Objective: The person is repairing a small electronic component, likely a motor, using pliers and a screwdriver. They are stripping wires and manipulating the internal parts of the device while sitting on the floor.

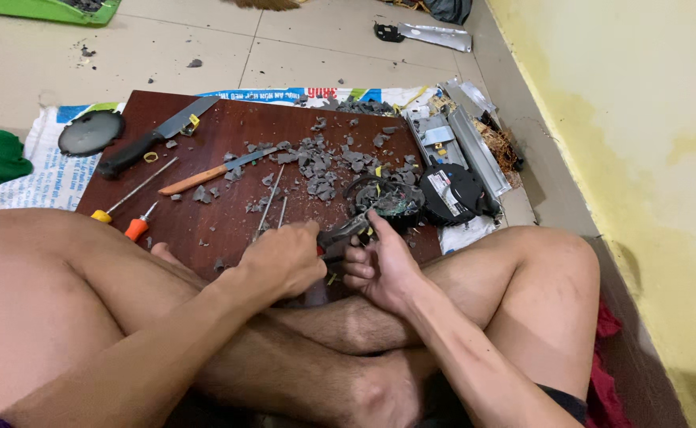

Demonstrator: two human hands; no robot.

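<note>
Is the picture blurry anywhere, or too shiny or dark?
Head view: mostly sharp and evenly lit; the wooden board shows a soft sheen, the hands, left hand and right hand, look slightly soft, and the bottom right corner falls into shadow.

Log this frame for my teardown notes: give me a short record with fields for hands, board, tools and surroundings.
left hand: grips pliers
right hand: fingers at the pliers' tip, by a wire coil
board: dark wood, strewn with grey chips
tools: knife, two screwdrivers, chisel
surroundings: black fan, saw disc, tiled floor
</note>
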